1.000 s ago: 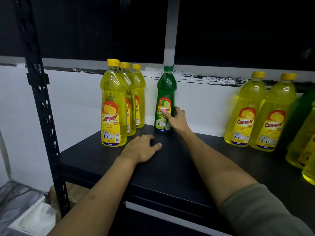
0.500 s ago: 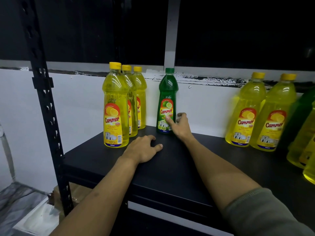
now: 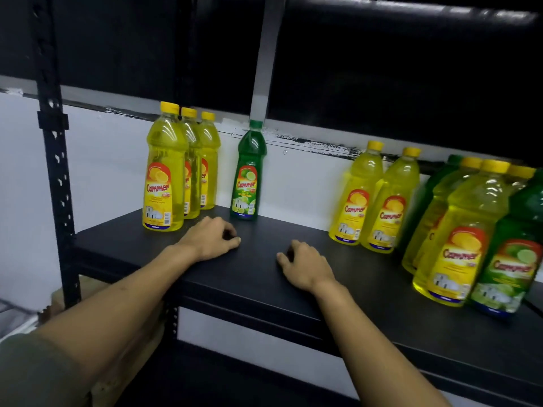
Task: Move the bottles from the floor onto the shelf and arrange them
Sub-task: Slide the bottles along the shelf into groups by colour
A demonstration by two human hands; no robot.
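Observation:
A green bottle (image 3: 248, 174) stands upright at the back of the black shelf (image 3: 258, 277), alone. To its left, three yellow bottles (image 3: 164, 171) stand in a row running from front to back. My left hand (image 3: 210, 237) rests on the shelf in front of the green bottle, fingers curled, holding nothing. My right hand (image 3: 305, 265) rests on the shelf further right, fingers curled too, apart from every bottle. Two yellow bottles (image 3: 373, 198) stand at the back right, and a cluster of yellow and green bottles (image 3: 482, 239) crowds the right end.
A black perforated upright post (image 3: 55, 160) marks the shelf's left end. A white wall with a dark window band runs behind. A cardboard box (image 3: 85, 292) shows below the shelf at the left. A lower shelf level lies beneath in shadow.
My right hand has let go of the green bottle and drawn back to the right onto the shelf. The view has shifted right, showing more bottles at the right end.

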